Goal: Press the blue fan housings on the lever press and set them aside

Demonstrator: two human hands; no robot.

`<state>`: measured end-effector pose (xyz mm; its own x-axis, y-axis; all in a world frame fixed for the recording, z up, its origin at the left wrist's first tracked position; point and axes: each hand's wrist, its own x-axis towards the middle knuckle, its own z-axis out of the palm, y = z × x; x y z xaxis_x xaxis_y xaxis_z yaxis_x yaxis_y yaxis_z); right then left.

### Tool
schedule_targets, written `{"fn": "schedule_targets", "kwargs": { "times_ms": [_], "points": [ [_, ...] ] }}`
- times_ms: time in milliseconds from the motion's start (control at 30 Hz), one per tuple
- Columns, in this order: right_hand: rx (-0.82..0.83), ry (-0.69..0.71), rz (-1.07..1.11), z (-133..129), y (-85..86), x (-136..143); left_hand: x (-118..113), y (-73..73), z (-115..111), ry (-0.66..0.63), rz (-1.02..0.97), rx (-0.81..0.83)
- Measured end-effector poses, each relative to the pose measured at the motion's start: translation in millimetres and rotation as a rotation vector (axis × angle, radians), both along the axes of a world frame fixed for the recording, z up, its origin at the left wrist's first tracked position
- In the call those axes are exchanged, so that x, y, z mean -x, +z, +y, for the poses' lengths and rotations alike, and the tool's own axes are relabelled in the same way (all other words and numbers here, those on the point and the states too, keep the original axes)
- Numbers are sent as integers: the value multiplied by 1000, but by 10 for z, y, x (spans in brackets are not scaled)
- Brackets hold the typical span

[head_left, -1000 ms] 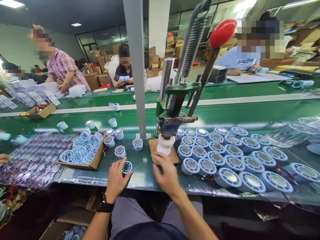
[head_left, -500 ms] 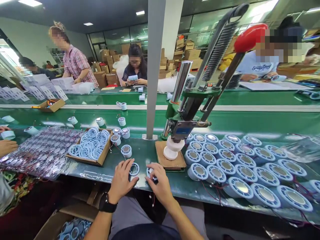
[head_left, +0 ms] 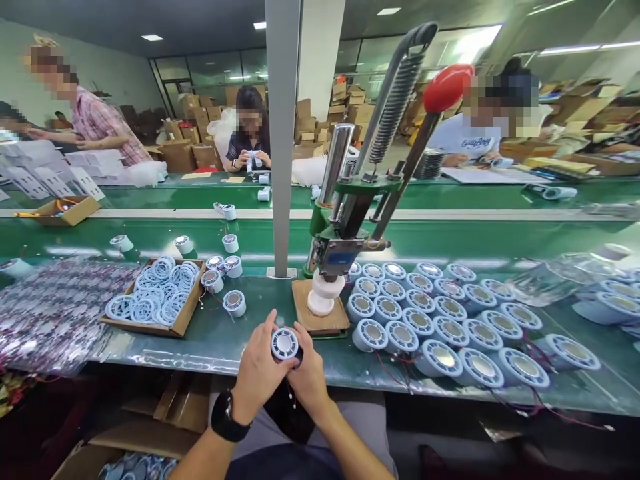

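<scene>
Between both hands, near the table's front edge, is a light-blue round housing [head_left: 285,344] with a slotted rim and a silver disc in its top face. My left hand [head_left: 261,369] wraps its left side, thumb at the front. My right hand [head_left: 310,368] closes round the right side; its fingertips are partly hidden behind the housing. Thin wires with a white plug dangle below the hands. Just beyond them stands a hand press [head_left: 345,247], its white pressing head over a white round seat on a brown board [head_left: 310,325].
Rows of similar housings [head_left: 435,307] with red wires fill the right side. A cardboard box [head_left: 187,310] of light-blue rings stands left, beside several loose housings [head_left: 234,303]. Wired parts in plastic [head_left: 60,313] lie further left. A grey post [head_left: 283,147] rises behind; people work across the table.
My hands were apart, the left at a housing with an open-looking centre, the right at a small part. They have come together round one housing. The camera view has turned right.
</scene>
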<state>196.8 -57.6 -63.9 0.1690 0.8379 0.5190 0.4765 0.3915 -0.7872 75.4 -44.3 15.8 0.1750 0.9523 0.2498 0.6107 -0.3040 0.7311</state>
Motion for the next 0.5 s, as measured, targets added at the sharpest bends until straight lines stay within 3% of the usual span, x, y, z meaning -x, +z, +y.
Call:
{"fn": "schedule_targets", "kwargs": {
  "times_ms": [133, 300, 500],
  "points": [
    [3, -7, 16, -2, 8, 12, -12, 1, 8, 22, 3, 17],
    [21, -2, 37, -1, 64, 21, -35, -140, -33, 75, -70, 78],
    [-8, 20, 41, -13, 111, 10, -18, -306, -64, -41, -56, 47]
  ]
}}
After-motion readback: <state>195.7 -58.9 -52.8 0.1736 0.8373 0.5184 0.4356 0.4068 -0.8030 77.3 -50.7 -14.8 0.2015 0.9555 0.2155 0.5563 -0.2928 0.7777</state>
